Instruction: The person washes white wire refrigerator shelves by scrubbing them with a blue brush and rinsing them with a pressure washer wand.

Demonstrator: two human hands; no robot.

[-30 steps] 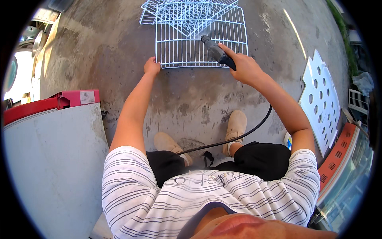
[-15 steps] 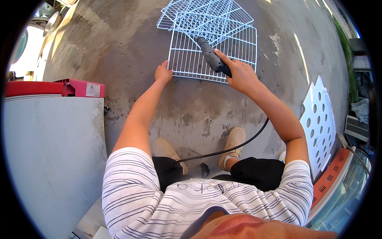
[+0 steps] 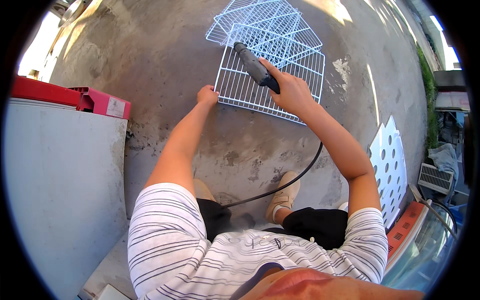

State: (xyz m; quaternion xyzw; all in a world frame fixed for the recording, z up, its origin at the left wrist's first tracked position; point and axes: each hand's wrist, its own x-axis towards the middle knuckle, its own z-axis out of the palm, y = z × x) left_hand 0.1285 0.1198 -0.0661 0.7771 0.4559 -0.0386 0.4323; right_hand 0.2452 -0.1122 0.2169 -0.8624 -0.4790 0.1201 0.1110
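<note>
My left hand is closed on the near left corner of a white wire rack lying on the concrete. My right hand grips a black spray gun, its nozzle pointed forward and left over the rack's left part. A black hose loops down past my legs. Under and beyond the front rack, several more white wire racks overlap at differing angles.
A white cabinet with a red and pink top stands at left. At right lie a perforated white panel, a grated plastic item and an orange-trimmed glass-sided case. Concrete ground surrounds the racks, with grass along the right side.
The nozzle has moved left across the front rack with my right hand. The front rack is turned slightly clockwise in view, my left hand still on its corner. The whole view has shifted somewhat.
</note>
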